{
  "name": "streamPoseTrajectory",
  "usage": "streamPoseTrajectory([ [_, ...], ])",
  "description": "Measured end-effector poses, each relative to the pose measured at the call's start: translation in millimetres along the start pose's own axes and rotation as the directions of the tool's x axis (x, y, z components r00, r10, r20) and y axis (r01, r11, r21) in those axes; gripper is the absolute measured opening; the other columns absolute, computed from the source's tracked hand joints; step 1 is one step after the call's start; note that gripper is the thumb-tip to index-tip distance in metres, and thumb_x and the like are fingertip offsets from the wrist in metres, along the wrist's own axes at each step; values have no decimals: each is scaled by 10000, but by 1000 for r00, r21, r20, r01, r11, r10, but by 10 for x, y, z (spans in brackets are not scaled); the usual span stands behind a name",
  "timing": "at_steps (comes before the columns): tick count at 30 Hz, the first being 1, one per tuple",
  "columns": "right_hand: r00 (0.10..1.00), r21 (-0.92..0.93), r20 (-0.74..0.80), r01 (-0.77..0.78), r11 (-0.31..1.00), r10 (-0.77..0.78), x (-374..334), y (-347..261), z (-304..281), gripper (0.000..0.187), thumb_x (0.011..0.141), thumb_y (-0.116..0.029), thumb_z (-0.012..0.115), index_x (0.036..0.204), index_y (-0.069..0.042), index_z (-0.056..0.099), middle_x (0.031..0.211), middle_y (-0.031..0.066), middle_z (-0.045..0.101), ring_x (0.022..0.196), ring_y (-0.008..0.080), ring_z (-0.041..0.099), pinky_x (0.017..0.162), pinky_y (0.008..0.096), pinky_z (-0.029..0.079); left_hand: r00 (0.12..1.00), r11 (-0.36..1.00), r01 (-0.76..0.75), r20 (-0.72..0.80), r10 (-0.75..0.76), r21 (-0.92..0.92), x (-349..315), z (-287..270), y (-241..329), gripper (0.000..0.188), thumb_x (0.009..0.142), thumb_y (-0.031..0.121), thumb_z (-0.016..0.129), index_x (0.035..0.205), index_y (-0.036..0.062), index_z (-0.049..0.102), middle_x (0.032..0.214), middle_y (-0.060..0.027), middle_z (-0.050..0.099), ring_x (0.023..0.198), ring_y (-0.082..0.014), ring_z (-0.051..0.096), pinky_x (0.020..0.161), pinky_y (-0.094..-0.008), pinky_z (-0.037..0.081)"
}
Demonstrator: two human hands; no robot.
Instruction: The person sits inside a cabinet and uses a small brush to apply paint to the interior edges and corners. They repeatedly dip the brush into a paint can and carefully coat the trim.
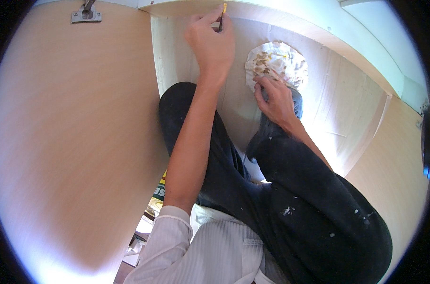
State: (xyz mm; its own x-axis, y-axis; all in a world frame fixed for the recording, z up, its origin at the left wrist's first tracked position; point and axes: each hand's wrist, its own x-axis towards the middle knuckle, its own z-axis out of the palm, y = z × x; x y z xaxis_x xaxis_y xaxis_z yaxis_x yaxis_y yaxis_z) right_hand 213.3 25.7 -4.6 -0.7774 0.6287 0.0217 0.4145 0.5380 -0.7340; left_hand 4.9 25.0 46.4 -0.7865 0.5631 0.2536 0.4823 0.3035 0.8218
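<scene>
Left hand pinches a yellow-tipped tool, work seemingly unfinished; right hand (grip unclear) is by the stained sheet.

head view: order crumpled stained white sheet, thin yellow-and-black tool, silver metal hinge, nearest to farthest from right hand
1. Stained white sheet: just ahead
2. Yellow-and-black tool: upper left, in the left hand
3. Silver hinge: far upper left
</scene>
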Motion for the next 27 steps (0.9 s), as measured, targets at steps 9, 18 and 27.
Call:
streamPoseTrajectory([
  [9, 1000, 25, 23, -12, 1000, 11, -11, 25, 9, 190, 885, -109, 633, 1061, -43, 658, 938, 166, 706, 886, 355, 675, 813, 458, 518, 994, 994, 106, 39, -105, -34, 42, -75, 166, 245, 910, 84, 687, 1131, -12, 733, 965, -200, 681, 700, -239, 683, 621, -320, 549],
  [18, 1000, -14, 17, -3, 1000, 3, -5, 18, 12, 165, 870, -57, 644, 1030, -36, 678, 954, 159, 718, 873, 352, 692, 783, 428, 535, 988, 988, 145, 64, -142, -51, 20, -41, 261, 233, 923, 89, 680, 1107, -46, 726, 891, -203, 671, 696, -227, 673, 599, -323, 528],
  [27, 999, 1, 37, -3, 1000, 3, -21, 41, 23, 187, 892, -115, 626, 1060, -38, 655, 926, 166, 697, 847, 361, 662, 790, 461, 514, 991, 994, 100, 95, -97, -35, 0, 5, 274, 230, 916, 82, 677, 1104, -38, 729, 852, -202, 644, 696, -249, 672, 624, -339, 523],
])
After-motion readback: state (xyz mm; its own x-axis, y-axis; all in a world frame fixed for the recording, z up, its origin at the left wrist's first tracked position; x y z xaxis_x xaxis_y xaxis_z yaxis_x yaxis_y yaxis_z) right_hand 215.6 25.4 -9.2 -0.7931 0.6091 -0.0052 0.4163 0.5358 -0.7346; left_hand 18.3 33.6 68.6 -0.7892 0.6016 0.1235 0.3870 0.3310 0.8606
